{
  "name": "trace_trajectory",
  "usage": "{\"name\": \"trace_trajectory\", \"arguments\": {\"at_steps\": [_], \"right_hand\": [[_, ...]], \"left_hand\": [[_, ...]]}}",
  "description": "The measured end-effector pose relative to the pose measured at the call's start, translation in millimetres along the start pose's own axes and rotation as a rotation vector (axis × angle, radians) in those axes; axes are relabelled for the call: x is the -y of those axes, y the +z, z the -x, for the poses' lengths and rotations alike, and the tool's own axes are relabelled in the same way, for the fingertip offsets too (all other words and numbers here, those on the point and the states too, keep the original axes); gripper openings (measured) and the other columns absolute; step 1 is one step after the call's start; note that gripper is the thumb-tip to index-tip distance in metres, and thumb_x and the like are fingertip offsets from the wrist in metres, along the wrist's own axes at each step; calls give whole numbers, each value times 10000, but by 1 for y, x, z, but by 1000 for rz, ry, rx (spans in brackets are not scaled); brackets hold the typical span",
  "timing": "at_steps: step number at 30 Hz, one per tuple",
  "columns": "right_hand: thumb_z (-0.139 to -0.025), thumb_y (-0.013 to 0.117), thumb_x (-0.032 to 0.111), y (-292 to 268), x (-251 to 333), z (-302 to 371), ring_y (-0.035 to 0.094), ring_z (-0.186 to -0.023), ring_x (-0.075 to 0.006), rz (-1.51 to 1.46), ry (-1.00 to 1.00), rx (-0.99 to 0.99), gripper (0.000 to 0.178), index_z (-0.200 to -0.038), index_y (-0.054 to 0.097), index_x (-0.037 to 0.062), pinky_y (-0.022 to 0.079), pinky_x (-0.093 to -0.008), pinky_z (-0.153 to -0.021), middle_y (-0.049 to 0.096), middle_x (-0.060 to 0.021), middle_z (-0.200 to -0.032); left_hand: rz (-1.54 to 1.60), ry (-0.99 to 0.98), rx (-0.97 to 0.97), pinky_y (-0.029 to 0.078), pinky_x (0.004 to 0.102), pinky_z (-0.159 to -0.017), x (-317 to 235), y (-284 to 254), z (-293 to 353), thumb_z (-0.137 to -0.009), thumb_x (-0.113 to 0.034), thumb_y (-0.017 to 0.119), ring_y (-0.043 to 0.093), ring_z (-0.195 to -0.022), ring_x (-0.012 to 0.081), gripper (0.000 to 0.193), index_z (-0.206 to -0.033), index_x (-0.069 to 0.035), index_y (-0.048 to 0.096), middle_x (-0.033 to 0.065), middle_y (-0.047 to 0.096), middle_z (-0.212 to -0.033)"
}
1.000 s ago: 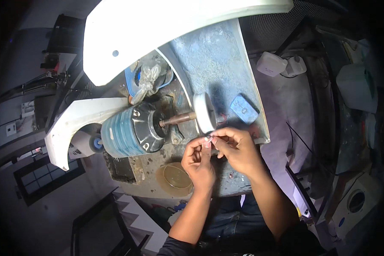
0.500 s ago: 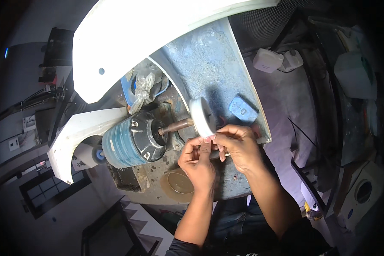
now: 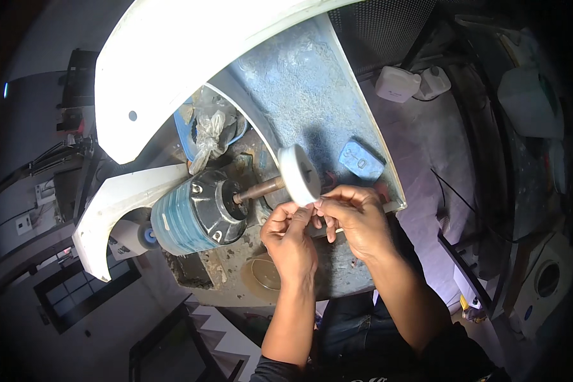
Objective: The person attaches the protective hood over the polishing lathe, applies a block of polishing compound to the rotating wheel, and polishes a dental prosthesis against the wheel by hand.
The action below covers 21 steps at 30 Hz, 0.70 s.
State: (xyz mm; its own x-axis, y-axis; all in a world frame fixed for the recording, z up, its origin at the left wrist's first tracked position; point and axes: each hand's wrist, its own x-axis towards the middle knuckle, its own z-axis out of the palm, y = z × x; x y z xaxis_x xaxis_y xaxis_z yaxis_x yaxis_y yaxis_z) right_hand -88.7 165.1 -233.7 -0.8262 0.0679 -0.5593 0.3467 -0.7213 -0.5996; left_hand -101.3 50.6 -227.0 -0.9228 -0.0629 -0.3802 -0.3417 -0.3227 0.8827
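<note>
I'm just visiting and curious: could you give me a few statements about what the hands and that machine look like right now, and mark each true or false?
1. Both hands meet at the lower edge of the white wheel. True: the left hand and right hand are pinched together there.
2. The white wheel sits on a shaft coming out of the motor. True.
3. The motor's body is red. False: it is blue with a black end.
4. The blue block is held in the right hand. False: it lies on the blue-grey bench top, apart from both hands.
5. Two white plastic containers stand beyond the bench. True.
</note>
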Motion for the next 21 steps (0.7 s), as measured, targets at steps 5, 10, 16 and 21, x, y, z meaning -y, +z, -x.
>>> {"name": "trace_trajectory", "arguments": {"at_steps": [5, 10, 16, 21], "right_hand": [[-859, 644, -5, 4, -2, 2, 571, -515, -85, 43, -59, 2, 85, -792, 650, -58, 449, -219, -407, 634, -89, -684], [-864, 634, -14, 6, 0, 5, 574, -530, -77, 121, -112, 27, 84, -806, 651, -72, 440, -211, -402, 636, -90, -684], [-860, 638, -8, 3, 3, 4, 582, -537, -88, 82, -71, -27, 88, -804, 652, -74, 438, -212, -398, 656, -101, -708], [-856, 637, -11, 2, 4, 3, 587, -539, -96, 57, -61, -42, 91, -793, 652, -74, 439, -217, -396, 659, -103, -709]], "left_hand": [[94, -80, -17, 466, 268, -641, -4, -1, 2, -882, 51, 564, 583, -665, 164, 90, -911, 81, 644, 127, 668, -806], [107, -77, -3, 468, 267, -642, -8, 1, 3, -877, 53, 558, 586, -666, 165, 98, -916, 84, 643, 132, 667, -813], [11, -91, 9, 458, 263, -612, -9, 6, -2, -870, 40, 572, 583, -646, 152, 87, -871, 71, 653, 126, 670, -778], [-5, -134, -8, 449, 260, -596, -10, 9, -5, -867, 34, 578, 578, -626, 149, 84, -854, 66, 655, 121, 672, -747]]}}
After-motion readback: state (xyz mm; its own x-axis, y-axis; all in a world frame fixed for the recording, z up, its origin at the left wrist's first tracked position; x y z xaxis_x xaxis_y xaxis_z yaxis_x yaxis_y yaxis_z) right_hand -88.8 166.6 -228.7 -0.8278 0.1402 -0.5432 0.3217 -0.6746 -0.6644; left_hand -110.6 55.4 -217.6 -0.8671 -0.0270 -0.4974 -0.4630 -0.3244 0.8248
